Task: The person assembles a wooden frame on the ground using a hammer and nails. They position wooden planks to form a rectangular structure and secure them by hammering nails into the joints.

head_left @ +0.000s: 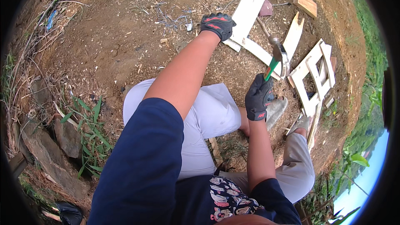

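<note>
My right hand (259, 96), in a black glove with red marks, is closed around the green handle of a claw hammer (282, 60). The hammer's metal head is raised above the ground, in front of the pale wood. My left hand (217, 26), gloved alike, is closed at the left edge of a long pale wooden board (252, 5), near its lower end; its fingertips are partly hidden. A narrower wooden strip (259, 51) slants from under that end toward the hammer.
To the right lies a frame of nailed slats (315, 77). Beyond are a pointed board (293, 33), a wood block (305, 3) and a reddish flat piece (266, 7) by a thin rod. Rocks (54, 154) and grass (93, 127) border the left. My shoe (276, 111) is beside my right hand.
</note>
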A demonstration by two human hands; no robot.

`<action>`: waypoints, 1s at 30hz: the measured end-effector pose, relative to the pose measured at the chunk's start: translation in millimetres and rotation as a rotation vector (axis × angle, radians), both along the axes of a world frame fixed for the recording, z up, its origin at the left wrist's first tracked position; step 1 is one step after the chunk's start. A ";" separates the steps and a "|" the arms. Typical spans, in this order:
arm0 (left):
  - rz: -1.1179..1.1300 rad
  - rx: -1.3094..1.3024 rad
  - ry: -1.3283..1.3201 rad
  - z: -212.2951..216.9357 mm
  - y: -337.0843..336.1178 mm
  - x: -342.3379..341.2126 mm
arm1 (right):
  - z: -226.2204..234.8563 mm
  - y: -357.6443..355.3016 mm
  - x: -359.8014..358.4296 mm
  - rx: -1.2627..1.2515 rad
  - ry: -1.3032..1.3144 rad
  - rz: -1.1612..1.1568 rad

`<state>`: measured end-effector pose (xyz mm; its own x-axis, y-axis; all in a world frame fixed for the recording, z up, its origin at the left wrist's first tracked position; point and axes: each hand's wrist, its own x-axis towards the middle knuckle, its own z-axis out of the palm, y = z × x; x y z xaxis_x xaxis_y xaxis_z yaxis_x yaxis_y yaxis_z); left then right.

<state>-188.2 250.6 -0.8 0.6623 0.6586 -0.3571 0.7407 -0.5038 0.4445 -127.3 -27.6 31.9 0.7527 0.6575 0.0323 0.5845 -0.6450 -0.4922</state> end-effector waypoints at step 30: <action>-0.281 0.130 0.173 -3.9 -8.2 -0.3 | -8.0 -8.4 53.6 -0.364 0.136 0.342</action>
<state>-188.5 242.5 -4.7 0.7609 0.5067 -0.4054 0.6241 -0.7425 0.2434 -73.7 -36.0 23.8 0.4744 0.8171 -0.3277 0.7384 -0.5720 -0.3573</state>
